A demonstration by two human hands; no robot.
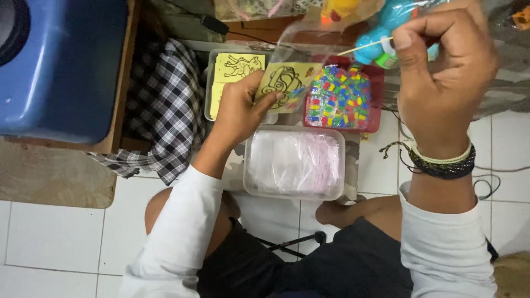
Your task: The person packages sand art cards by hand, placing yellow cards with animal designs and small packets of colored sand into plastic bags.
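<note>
The left hand's (240,107) fingers (269,99) pinch a yellow picture card (284,83), held just above the clear tub of plastic bags (294,161). The right hand (441,72), beyond that tub, has its fingers clenched on a thin stick (367,46) and a clear bag (309,33).

A clear plastic bag (309,41) sits at twelve o'clock, a yellow picture card (284,83) half inside. At centre, a clear rectangular tub (294,163) holds stacked transparent bags; a red tray (377,102) of multicoloured packets lies toward one o'clock.
</note>
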